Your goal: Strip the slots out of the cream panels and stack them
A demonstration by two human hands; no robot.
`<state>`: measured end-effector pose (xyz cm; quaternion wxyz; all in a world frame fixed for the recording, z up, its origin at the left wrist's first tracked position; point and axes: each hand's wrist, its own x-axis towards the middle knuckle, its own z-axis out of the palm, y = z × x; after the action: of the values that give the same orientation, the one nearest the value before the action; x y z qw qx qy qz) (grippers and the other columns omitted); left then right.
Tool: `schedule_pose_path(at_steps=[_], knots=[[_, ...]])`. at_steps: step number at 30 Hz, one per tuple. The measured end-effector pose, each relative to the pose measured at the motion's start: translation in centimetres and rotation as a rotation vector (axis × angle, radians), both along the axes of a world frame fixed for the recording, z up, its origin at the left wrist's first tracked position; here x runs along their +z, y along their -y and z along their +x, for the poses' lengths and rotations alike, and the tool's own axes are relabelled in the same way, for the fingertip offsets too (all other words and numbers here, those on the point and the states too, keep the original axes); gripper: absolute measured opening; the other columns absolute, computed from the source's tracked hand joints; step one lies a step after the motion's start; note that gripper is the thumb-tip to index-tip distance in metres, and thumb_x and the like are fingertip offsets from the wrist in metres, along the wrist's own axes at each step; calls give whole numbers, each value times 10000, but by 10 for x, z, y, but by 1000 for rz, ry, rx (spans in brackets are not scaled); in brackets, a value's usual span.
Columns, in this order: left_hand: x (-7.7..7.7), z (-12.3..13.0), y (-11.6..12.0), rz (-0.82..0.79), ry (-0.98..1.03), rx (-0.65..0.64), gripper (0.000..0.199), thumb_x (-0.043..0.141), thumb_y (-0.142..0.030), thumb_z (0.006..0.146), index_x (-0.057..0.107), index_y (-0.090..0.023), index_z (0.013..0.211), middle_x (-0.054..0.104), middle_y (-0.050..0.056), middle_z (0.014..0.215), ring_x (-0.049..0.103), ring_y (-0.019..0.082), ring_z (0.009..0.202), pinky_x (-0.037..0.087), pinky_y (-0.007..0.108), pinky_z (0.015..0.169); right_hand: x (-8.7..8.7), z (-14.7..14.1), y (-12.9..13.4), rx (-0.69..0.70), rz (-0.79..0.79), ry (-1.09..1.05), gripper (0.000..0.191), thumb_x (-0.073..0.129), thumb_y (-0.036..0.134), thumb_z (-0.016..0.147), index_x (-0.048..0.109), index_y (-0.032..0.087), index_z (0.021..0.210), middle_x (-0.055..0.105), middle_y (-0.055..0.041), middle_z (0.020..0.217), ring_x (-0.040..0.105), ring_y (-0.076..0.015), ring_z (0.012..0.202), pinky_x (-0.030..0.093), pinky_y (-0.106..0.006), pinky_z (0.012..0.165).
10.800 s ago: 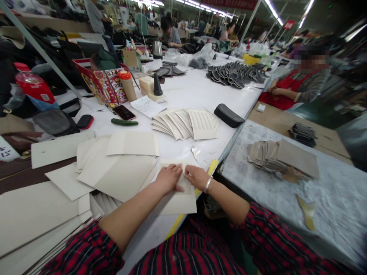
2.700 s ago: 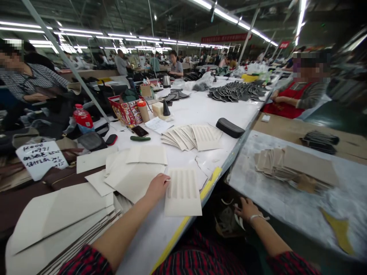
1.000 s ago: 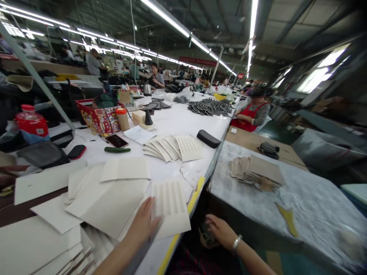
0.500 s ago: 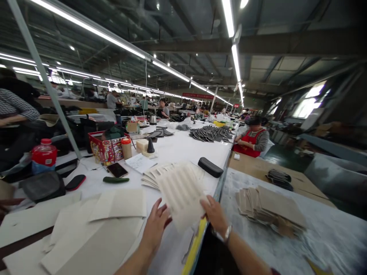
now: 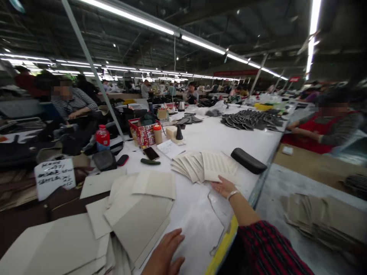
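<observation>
My right hand [image 5: 224, 187] pinches the near edge of a cream sheet with striped bands [image 5: 216, 166], thumb on top. That sheet lies over the right part of a fanned row of similar cream pieces [image 5: 186, 166] on the white table. Low in the view, my left hand [image 5: 168, 252] is open and holds nothing, its fingers apart. Just left of it spreads a loose pile of larger pale sheets [image 5: 140, 217], overlapping at several angles. A black oblong case [image 5: 249, 160] rests right of the striped sheet.
Behind the fan are a handwritten paper [image 5: 169, 149], a phone [image 5: 151, 153] and a cucumber [image 5: 150, 162]. A red patterned box [image 5: 142, 133] stands farther back. Grey-brown pieces [image 5: 312, 214] are stacked on the right-hand table. A co-worker in a red apron [image 5: 318, 131] sits at right.
My right hand has carried the striped sheet forward and down onto the fanned row. My left hand has come away from it, back toward me. The view has turned left.
</observation>
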<state>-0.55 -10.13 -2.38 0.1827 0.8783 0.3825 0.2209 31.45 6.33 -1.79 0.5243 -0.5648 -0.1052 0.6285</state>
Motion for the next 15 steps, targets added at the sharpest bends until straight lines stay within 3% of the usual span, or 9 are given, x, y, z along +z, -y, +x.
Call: schedule_pose_path(at_steps=[3, 5, 7, 9, 12, 15], knots=[[20, -11, -32, 168, -295, 109, 373, 461, -191, 760, 478, -207, 1133, 462, 82, 1238, 419, 221, 1133, 351, 393, 955, 13, -2, -22, -13, 5, 48, 355, 446, 324, 813, 368, 134, 1102, 535, -165, 1048, 600, -175, 822, 519, -293, 641], [35, -14, -70, 223, -449, 194, 375, 453, -148, 754, 485, -185, 1125, 448, 92, 1251, 383, 227, 1162, 264, 425, 995, 18, -5, -15, -7, -36, 130, 376, 465, 352, 800, 363, 158, 1105, 519, -160, 1076, 597, -174, 820, 516, -307, 633], [47, -16, -108, 238, -567, 242, 405, 505, -181, 732, 470, -186, 1136, 401, 104, 1288, 322, 242, 1202, 168, 461, 1014, 18, -14, 9, 6, -49, 190, 333, 501, 346, 780, 411, 166, 1045, 534, -143, 1050, 600, -163, 783, 511, -298, 620], [56, -17, -140, 164, -678, 255, 509, 617, -294, 649, 472, -180, 1123, 414, 146, 1265, 321, 298, 1189, 152, 518, 980, 13, -31, 44, 87, -6, 145, 279, 545, 320, 752, 461, 151, 957, 569, -123, 977, 605, -152, 739, 505, -280, 617], [68, -22, -168, 26, -778, 166, 473, 647, -405, 602, 552, -142, 983, 574, 188, 1028, 490, 332, 1002, 323, 501, 851, 1, -64, 96, 355, 44, -78, 274, 557, 355, 739, 500, 130, 884, 601, -103, 877, 612, -163, 742, 498, -274, 630], [82, -23, -179, -3, -783, 71, 259, 576, -345, 696, 592, -128, 835, 621, 167, 868, 568, 283, 846, 405, 402, 746, -3, -100, 126, 496, 15, -236, 352, 509, 445, 750, 508, 115, 875, 606, -110, 860, 614, -175, 767, 489, -281, 650]])
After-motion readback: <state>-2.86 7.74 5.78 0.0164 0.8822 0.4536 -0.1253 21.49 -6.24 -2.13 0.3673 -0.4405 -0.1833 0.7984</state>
